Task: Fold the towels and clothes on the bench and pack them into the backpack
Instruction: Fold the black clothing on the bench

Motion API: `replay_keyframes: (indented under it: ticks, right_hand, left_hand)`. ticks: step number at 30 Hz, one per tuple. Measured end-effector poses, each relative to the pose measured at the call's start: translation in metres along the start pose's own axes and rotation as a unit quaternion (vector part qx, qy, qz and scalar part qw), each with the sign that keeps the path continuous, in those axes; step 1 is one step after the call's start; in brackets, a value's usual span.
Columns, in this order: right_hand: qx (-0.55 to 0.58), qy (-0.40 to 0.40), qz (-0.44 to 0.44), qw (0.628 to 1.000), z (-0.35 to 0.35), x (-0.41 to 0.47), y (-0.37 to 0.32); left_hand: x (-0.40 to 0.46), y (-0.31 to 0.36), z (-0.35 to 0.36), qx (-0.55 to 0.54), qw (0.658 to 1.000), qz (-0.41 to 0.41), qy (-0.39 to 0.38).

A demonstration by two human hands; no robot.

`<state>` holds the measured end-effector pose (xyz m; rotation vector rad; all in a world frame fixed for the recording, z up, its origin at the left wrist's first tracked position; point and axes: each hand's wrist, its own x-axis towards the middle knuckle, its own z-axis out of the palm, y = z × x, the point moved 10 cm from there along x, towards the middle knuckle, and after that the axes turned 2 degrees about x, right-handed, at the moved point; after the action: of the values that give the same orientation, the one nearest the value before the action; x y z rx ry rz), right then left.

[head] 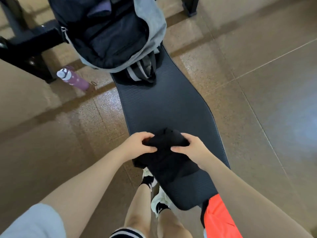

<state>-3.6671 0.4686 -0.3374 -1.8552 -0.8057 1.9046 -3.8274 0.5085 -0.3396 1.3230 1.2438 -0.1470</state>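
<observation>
One black garment (pixel 164 152), perhaps folded, gripped by both hands, left (pixel 137 145) and right (pixel 192 150), on one bench (pixel 163 107); one backpack (pixel 109 31).

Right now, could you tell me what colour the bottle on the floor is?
Purple bottle with a white cap, seen in the head view.

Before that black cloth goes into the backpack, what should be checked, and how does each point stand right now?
1. Left hand grips the black garment: ok.
2. Right hand grips it too: ok.
3. Garment folded compactly: not ok, its near part lies spread on the bench.
4. Backpack open: ok.
5. Room left inside it: cannot tell.
6. Bench between garment and backpack bare: ok.
</observation>
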Motion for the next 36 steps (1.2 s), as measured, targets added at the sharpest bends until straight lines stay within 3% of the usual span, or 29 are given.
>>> replay_keyframes:
  ticks: [4,8,14,25,30,36]
  right_hand:
    - [-0.051,-0.048,-0.045,0.997,0.01,-0.059,-0.047]
    - [-0.046,-0.042,-0.092,0.994,0.027,-0.101,-0.098]
    - [-0.056,-0.05,-0.131,0.989,0.067,-0.109,-0.17]
    - [-0.022,-0.03,-0.157,0.987,0.137,-0.012,-0.288]
    - [0.04,-0.02,-0.173,0.984,0.136,0.02,-0.326]
    - [0.063,0.037,-0.199,0.977,0.111,0.08,-0.373]
  left_hand:
    - [-0.067,0.031,-0.015,-0.002,0.998,0.039,0.058]
    - [-0.123,0.061,-0.047,-0.017,0.992,0.062,0.106]
    - [-0.161,0.075,-0.117,-0.025,0.983,0.074,0.165]
    - [-0.123,0.054,-0.275,0.015,0.984,0.072,0.165]
    - [-0.095,0.078,-0.327,0.033,0.983,0.118,0.137]
    - [-0.037,0.104,-0.389,0.067,0.972,0.132,0.18]
